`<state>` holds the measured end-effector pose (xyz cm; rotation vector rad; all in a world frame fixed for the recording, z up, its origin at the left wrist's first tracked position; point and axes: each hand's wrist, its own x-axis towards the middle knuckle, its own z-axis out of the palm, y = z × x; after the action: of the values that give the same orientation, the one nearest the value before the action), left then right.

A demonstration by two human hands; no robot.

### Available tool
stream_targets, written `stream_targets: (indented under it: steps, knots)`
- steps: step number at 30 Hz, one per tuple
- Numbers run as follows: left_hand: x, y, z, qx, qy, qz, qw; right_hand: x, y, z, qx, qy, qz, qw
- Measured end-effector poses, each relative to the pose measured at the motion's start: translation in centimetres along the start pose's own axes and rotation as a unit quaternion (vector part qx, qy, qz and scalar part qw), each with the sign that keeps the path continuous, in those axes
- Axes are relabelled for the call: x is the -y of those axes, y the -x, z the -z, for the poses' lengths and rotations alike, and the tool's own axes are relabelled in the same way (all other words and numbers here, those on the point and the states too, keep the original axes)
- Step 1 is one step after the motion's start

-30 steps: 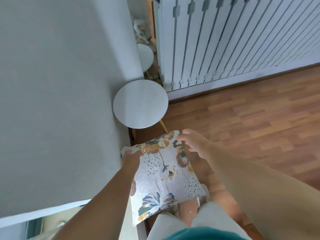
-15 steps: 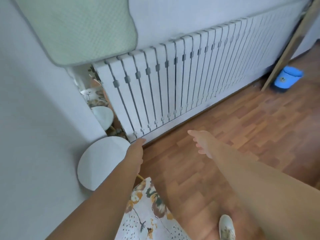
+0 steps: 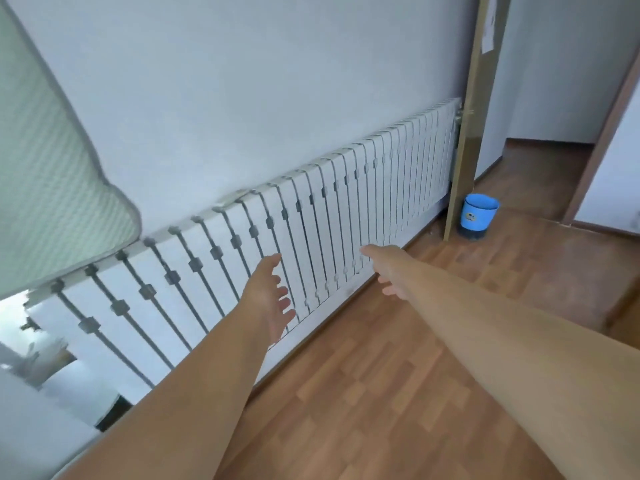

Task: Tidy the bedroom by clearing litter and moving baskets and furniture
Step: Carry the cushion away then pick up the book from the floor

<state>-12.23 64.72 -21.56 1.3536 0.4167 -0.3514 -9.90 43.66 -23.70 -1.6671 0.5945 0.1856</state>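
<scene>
We reach forward with 2 empty hands, both held in the air above the wooden floor [image 3: 363, 393] and touching nothing. Our left hand [image 3: 268, 297] has its palm turned inward and its fingers spread apart; our right hand [image 3: 388, 268] is seen from the back, fingers loosely extended and apart, with nothing between them. We judge this posture to belong to a passage between steps, the arms held out for balance or for the next reach, not for a grip. The white slatted frame [image 3: 329, 220] leans against the wall [image 3: 259, 98] along the floor's far edge, which keeps it out of the walking space. A green mattress [image 3: 45, 188] overlaps the frame's upper left corner. The blue bin [image 3: 479, 214], the likeliest task item for litter, stands on the floor at the frame's right end, just beside the wooden door [image 3: 472, 126], well apart from both hands. Whether the bin holds anything we cannot tell.
</scene>
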Motion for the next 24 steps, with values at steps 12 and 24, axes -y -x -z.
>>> stream_targets:
  steps: [12,24]
  knots:
    - [-5.2,-5.7,-16.6,0.04,-0.05,-0.012,0.998,7.2,-5.3,16.9,-0.089,-0.086,0.007,0.992]
    - [-16.4,-11.9,-33.2,0.181,-0.197,-0.14,0.953,17.5,-8.0,26.5,-0.25,-0.026,0.101,0.963]
